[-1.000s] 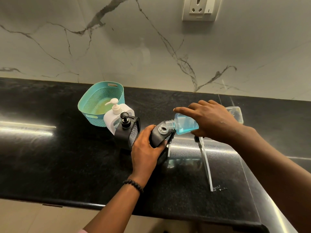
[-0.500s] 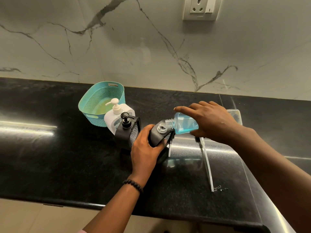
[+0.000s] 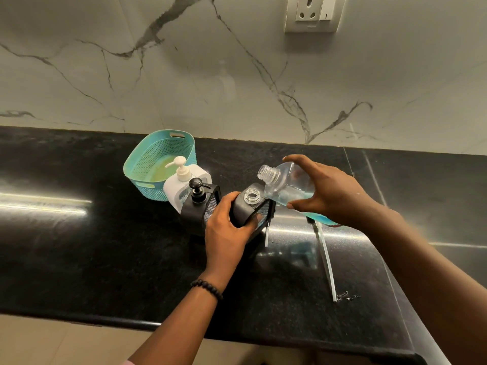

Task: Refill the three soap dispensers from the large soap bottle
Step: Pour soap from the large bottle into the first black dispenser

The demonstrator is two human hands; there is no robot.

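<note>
Hands: left hand (image 3: pixel 226 230) grips open dispenser (image 3: pixel 250 206); right hand (image 3: pixel 326 193) holding soap bottle (image 3: pixel 287 185), now tipped back; pour apparently finished.

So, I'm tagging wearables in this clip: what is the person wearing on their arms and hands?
The left hand is bare, with a bracelet of dark round beads around its wrist. A sliver of pink sleeve shows at the bottom edge on that arm. The right hand and forearm are bare: no ring, watch, glove or sleeve shows.
</note>
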